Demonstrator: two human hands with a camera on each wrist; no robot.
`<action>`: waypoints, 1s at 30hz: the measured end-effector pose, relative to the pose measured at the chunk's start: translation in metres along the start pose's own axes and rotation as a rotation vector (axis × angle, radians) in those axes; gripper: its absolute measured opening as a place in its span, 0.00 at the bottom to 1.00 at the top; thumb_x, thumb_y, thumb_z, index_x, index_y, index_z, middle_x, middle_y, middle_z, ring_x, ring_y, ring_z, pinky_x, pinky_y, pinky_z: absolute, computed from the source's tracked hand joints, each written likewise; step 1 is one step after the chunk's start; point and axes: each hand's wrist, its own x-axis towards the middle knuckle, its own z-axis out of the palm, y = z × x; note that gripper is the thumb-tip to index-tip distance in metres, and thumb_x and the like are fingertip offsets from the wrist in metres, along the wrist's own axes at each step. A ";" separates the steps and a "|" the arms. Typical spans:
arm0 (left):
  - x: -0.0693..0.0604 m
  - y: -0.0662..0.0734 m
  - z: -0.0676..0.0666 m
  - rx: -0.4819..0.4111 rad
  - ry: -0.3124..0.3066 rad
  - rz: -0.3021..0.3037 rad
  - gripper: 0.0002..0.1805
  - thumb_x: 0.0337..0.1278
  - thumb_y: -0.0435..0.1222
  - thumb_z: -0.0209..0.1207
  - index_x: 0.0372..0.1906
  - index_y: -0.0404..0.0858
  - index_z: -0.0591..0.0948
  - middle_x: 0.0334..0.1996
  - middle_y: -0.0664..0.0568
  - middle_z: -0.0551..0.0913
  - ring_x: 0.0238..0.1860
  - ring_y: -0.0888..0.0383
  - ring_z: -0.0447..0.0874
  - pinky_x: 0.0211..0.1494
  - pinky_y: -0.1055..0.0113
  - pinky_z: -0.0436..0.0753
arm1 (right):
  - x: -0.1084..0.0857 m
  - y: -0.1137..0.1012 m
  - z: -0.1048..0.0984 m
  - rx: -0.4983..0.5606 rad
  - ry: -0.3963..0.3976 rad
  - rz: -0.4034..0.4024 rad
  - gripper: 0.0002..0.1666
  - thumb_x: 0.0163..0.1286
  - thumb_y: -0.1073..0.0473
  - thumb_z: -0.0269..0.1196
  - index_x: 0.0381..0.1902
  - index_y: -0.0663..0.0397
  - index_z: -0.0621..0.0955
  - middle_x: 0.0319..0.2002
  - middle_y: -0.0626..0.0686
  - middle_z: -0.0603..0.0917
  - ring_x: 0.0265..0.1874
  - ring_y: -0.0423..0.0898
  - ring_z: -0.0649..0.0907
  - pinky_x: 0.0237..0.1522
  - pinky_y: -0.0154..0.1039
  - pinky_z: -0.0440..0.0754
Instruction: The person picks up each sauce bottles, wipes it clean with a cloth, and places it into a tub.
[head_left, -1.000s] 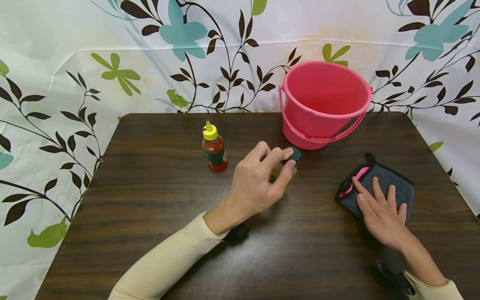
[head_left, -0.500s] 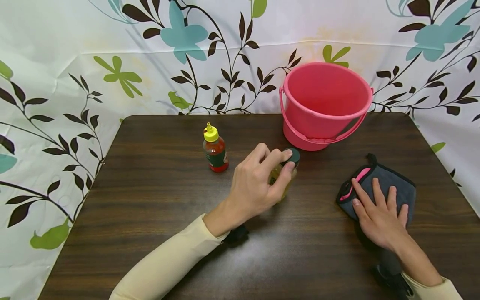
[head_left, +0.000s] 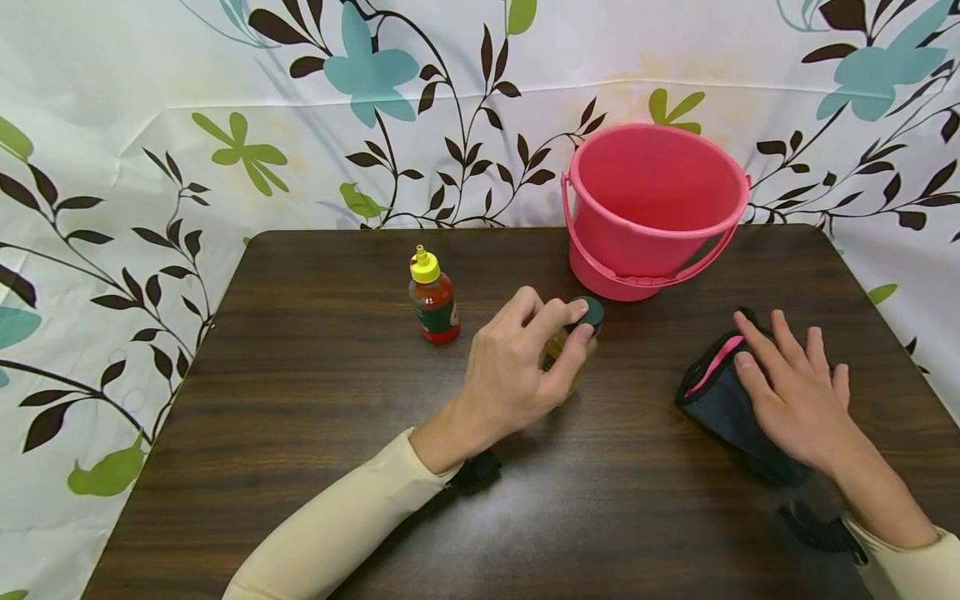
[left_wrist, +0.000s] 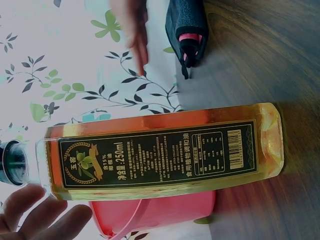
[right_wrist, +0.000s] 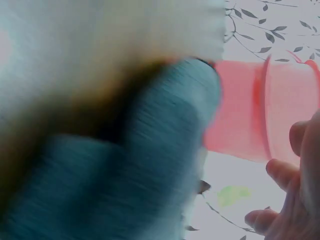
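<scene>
My left hand (head_left: 517, 350) pinches the dark green cap (head_left: 588, 313) of an oil bottle, which stands on the table. The left wrist view shows the bottle (left_wrist: 165, 155) full length, with golden oil and a black label. To the right, a dark grey pot holder (head_left: 731, 408) with black edging and a pink lining lies on the table, bunched up. Over it hovers my right hand (head_left: 802, 392), fingers straight and spread, holding nothing; the left wrist view has this hand apart from the cloth. Blurred grey cloth (right_wrist: 165, 145) fills much of the right wrist view.
A pink bucket (head_left: 607, 237) with its handle down stands at the table's back edge, behind the oil bottle. Left of my left hand is a red sauce bottle (head_left: 435, 312) with a yellow nozzle cap. A patterned sheet (head_left: 300, 167) hangs behind the brown table (head_left: 300, 400).
My right hand has lifted off the pot holder and shifted up and right. The pot holder, spread flat before, now looks bunched. My left hand stays on the bottle cap.
</scene>
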 end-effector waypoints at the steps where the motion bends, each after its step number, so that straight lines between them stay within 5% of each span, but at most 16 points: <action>1: 0.000 0.000 0.000 0.000 0.001 -0.001 0.11 0.68 0.40 0.63 0.48 0.40 0.87 0.29 0.52 0.73 0.28 0.62 0.70 0.26 0.76 0.67 | 0.004 -0.001 -0.005 -0.002 0.009 -0.009 0.37 0.88 0.41 0.38 0.88 0.35 0.45 0.85 0.66 0.32 0.79 0.77 0.23 0.65 0.88 0.20; 15: 0.001 0.002 -0.002 0.005 -0.010 -0.005 0.11 0.68 0.40 0.62 0.49 0.41 0.87 0.29 0.52 0.73 0.28 0.62 0.70 0.26 0.76 0.66 | 0.070 -0.030 -0.084 -0.034 0.141 -0.107 0.38 0.86 0.41 0.37 0.88 0.34 0.46 0.87 0.60 0.35 0.82 0.72 0.26 0.68 0.85 0.19; 30: 0.001 0.001 -0.001 -0.003 -0.008 0.003 0.11 0.68 0.40 0.62 0.49 0.40 0.87 0.29 0.52 0.73 0.28 0.61 0.70 0.26 0.76 0.66 | 0.124 -0.065 -0.112 -0.039 0.188 -0.161 0.38 0.84 0.43 0.40 0.87 0.30 0.50 0.88 0.57 0.43 0.86 0.67 0.33 0.73 0.80 0.20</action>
